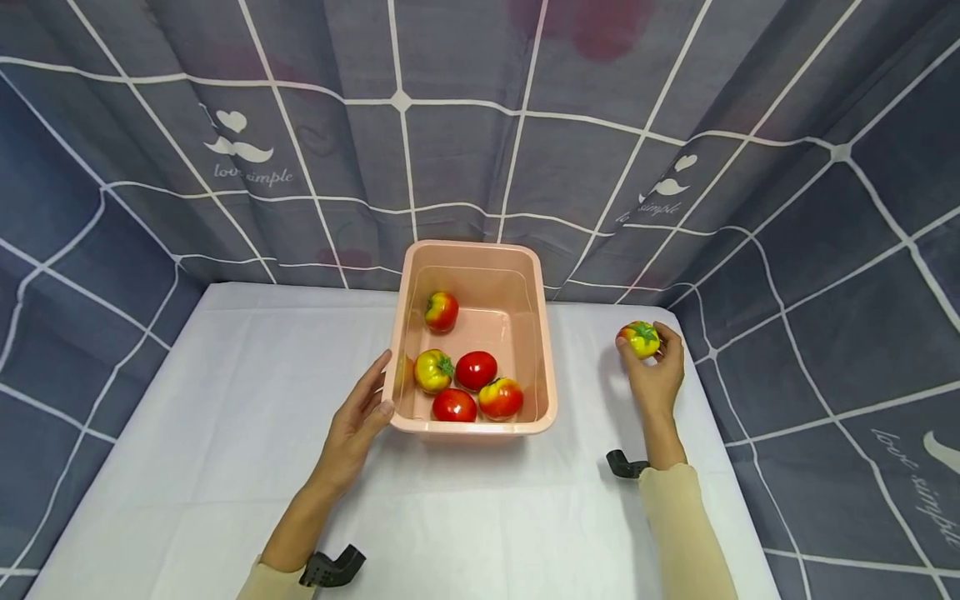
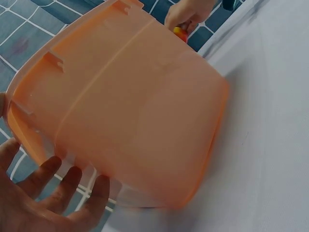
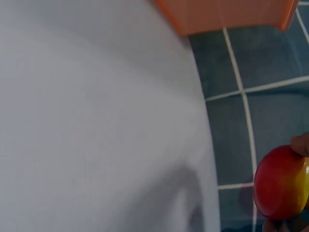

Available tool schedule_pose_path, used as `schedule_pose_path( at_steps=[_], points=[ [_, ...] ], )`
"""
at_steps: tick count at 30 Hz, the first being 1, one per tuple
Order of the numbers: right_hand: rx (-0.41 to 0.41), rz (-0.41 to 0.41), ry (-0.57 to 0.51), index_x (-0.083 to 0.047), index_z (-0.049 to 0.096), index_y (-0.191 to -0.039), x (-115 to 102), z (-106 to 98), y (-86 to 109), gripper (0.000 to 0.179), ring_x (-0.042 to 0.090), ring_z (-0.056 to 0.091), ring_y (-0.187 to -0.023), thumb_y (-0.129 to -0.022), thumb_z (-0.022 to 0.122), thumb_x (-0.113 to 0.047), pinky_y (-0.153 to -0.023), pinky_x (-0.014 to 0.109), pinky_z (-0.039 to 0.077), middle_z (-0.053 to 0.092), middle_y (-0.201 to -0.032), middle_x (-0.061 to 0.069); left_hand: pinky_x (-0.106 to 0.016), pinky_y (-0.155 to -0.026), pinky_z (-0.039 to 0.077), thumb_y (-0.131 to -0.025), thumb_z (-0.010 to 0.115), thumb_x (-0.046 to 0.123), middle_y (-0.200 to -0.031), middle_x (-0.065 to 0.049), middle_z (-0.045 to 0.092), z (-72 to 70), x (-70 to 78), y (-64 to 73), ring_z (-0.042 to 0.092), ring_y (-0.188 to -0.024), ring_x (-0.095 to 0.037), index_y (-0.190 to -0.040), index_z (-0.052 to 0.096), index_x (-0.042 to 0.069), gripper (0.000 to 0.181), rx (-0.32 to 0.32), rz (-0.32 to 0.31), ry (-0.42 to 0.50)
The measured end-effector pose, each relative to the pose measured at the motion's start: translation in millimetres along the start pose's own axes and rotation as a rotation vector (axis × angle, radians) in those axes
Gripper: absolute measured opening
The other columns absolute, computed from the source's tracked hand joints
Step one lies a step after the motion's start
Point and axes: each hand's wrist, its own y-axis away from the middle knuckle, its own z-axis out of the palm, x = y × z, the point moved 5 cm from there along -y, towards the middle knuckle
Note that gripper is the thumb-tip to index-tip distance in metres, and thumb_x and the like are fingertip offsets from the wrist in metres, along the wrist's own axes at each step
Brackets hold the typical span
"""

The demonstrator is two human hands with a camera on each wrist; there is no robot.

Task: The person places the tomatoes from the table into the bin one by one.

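My left hand point(image 1: 352, 429) rests against the left side of a pink plastic basin point(image 1: 543, 358). In the left wrist view its fingers point(image 2: 63, 183) are spread along the basin's outer wall. Inside the basin lie several tomatoes: a red-and-yellow one point(image 1: 442, 312) at the back, and near the front a yellow one with a green top point(image 1: 433, 371), two red ones and another red-and-yellow one point(image 1: 501, 398). Right of the basin, my right hand point(image 1: 656, 379) holds a red-and-yellow tomato point(image 1: 641, 338) with a green leafy top, raised above the table.
A white cloth covers the table point(image 1: 225, 467). Grey curtains point(image 1: 465, 150) with white grid lines hang behind and at both sides, close to the table's edges. A black camera mount point(image 1: 332, 567) sits at the left wrist, another point(image 1: 626, 464) at the right.
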Motion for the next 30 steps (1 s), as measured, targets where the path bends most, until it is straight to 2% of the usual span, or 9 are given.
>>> schedule_pose_path(
  at_steps=[6, 9, 16, 23, 30],
  points=[
    [-0.041, -0.04, -0.045, -0.011, 0.056, -0.152, -24.1, -0.9, 22.2, 0.069, 0.021, 0.057, -0.132, -0.091, 0.087, -0.024, -0.11, 0.015, 0.043, 0.06, -0.149, 0.013, -0.019, -0.11, 0.054, -0.111, 0.052, 0.006, -0.165, -0.019, 0.044, 0.0, 0.9, -0.7, 0.058, -0.143, -0.013, -0.171, 0.031, 0.026, 0.067, -0.012, 0.014, 0.025],
    [-0.051, -0.061, -0.04, -0.012, 0.057, -0.151, -33.0, -2.5, 34.1, 0.068, 0.014, 0.057, -0.128, -0.091, 0.087, -0.023, -0.108, 0.013, 0.043, 0.062, -0.147, 0.012, -0.022, -0.111, 0.055, -0.111, 0.052, 0.006, -0.165, -0.02, 0.043, 0.6, 1.8, -1.0, 0.058, -0.142, -0.009, -0.172, 0.031, 0.025, 0.067, -0.017, 0.019, 0.03],
    [-0.09, -0.078, -0.053, -0.015, 0.057, -0.151, -44.6, -9.1, 58.3, 0.068, -0.002, 0.055, -0.123, -0.091, 0.087, -0.022, -0.109, 0.009, 0.042, 0.064, -0.146, 0.007, -0.019, -0.109, 0.054, -0.111, 0.053, 0.007, -0.169, -0.016, 0.042, 0.9, 3.7, -1.2, 0.056, -0.146, -0.021, -0.171, 0.031, 0.026, 0.067, -0.007, 0.013, 0.013],
    [-0.113, -0.087, -0.126, -0.011, 0.056, -0.152, -49.3, -17.1, 77.0, 0.068, 0.003, 0.056, -0.123, -0.091, 0.085, -0.009, -0.109, 0.007, 0.042, 0.062, -0.147, 0.011, -0.021, -0.111, 0.054, -0.111, 0.053, 0.007, -0.168, -0.016, 0.042, -0.6, 2.2, -1.0, 0.055, -0.147, -0.02, -0.171, 0.031, 0.026, 0.067, -0.01, 0.011, 0.018],
    [-0.121, -0.103, -0.2, 0.007, 0.053, -0.15, -87.7, -23.0, 97.7, 0.067, 0.011, 0.057, -0.119, -0.089, 0.081, 0.004, -0.106, 0.007, 0.044, 0.06, -0.144, 0.026, -0.021, -0.112, 0.053, -0.111, 0.052, 0.008, -0.172, -0.014, 0.039, -1.2, 1.6, -1.0, 0.053, -0.149, -0.023, -0.171, 0.031, 0.027, 0.066, -0.01, 0.007, 0.018]
  ],
)
